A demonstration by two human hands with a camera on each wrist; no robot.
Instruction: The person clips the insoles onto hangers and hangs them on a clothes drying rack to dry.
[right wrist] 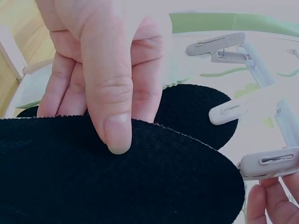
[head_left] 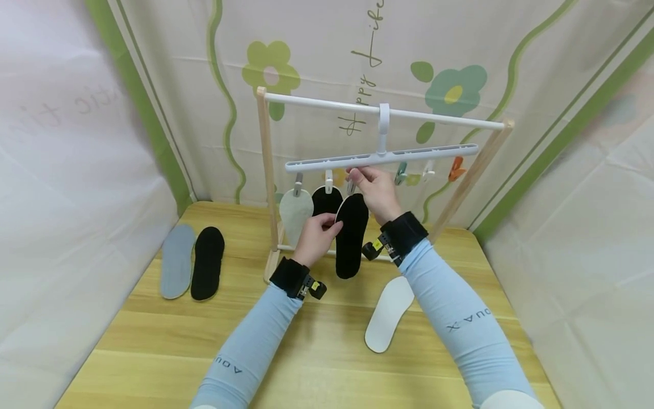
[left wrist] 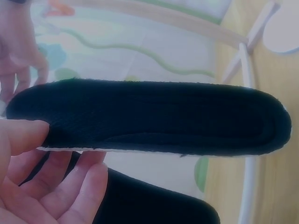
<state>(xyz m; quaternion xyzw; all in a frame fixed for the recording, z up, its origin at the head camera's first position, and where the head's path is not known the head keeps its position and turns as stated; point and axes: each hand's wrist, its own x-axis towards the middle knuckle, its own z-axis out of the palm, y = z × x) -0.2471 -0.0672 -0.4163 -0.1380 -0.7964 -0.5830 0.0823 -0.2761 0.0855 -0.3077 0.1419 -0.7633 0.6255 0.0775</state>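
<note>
My left hand (head_left: 315, 238) pinches the edge of a black insole (head_left: 351, 236) between thumb and fingers. The insole hangs upright in front of the rack, its top end at a grey-white clip (right wrist: 271, 161). My right hand (head_left: 378, 196) holds that clip from above, below the white hanger bar (head_left: 429, 153). In the right wrist view the clip's tip meets the insole's edge; whether it bites cannot be told. To the left, a pale insole (head_left: 295, 213) hangs from a grey clip (head_left: 298, 186), and another black insole (head_left: 327, 199) from a white clip (head_left: 328, 180).
The hanger hooks over the rack's white rail (head_left: 322, 104), tilted slightly. Green (head_left: 401, 173), white (head_left: 428, 170) and orange clips (head_left: 456, 168) hang at right. On the wooden table (head_left: 327, 363) lie a grey insole (head_left: 177, 261), a black insole (head_left: 208, 263) and a white insole (head_left: 388, 315).
</note>
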